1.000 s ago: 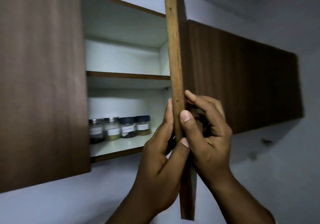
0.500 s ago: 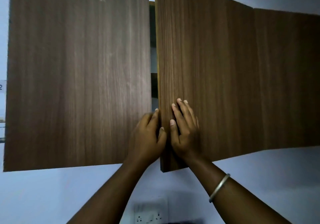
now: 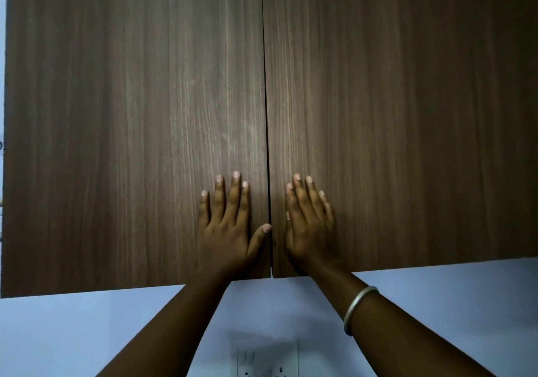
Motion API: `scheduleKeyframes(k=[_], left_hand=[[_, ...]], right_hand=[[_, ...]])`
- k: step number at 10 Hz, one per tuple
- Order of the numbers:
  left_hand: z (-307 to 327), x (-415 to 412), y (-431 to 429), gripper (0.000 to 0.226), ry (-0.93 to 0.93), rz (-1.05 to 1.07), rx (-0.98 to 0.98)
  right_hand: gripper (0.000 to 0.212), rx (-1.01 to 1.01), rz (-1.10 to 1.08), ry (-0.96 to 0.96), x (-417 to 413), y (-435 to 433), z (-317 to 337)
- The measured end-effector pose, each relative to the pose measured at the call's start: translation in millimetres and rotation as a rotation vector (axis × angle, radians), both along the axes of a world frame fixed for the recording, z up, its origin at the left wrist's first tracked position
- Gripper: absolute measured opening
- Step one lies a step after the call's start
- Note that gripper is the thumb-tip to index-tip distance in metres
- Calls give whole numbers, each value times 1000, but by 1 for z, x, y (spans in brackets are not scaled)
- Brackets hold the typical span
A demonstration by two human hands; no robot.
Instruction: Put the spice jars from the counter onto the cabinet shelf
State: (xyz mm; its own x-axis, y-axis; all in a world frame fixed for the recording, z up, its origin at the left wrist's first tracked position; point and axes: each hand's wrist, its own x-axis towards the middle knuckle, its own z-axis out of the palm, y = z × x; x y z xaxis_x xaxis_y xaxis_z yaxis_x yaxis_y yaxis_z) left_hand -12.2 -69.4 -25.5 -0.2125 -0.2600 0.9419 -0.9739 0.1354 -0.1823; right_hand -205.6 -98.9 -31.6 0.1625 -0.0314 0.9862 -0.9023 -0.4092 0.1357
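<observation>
1. Doors first: the left cabinet door [image 3: 131, 129] sits flush, and I can't spot any gap along the seam [image 3: 266, 114] in the middle.
2. Left hand [image 3: 230, 225], down around 7 o'clock from the middle of the view, lies flat on that door. Fingers are straight and point to 12, and the thumb tip angles toward 1 o'clock and touches the seam. It's gripping nothing.
3. Right hand [image 3: 308, 225], just across the seam at about 5 o'clock, same deal: palm on the right cabinet door [image 3: 393, 129], fingers relaxed and straight. There's a bangle [image 3: 359, 308] on that forearm.
4. Spice jars: none in sight, and no shelf either. My guess is they're behind the doors and this is the closing push, so the job's basically done.
5. Next move, I'd say, is to lift both palms away and check that neither door springs back.
</observation>
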Motion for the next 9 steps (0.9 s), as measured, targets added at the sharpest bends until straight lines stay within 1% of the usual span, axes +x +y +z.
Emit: scheduleKeyframes(k=[2,3,4,5,6,7,8,9], left_hand=[[-3,1,-13,87,-26,35,-73],[-2,0,-10,84,-12,14,-69],[-1,1,0,81,-2,-11,-22],[8,6,17,77,-26,26,31],[26,9,40,74,-58,53,93],[42,5,62,70,-52,49,121],[43,4,74,66,-22,9,75],[39,1,81,67,-37,-12,-21]], right_hand=[[66,-38,-31,10,-1,-7,0],[65,-26,-32,3,0,-1,1],[60,2,-34,-3,0,10,4],[56,80,-65,11,0,31,18],[52,110,-67,38,-2,51,33],[58,97,-63,46,0,69,41],[66,78,-59,31,6,75,38],[71,89,-49,13,12,80,37]])
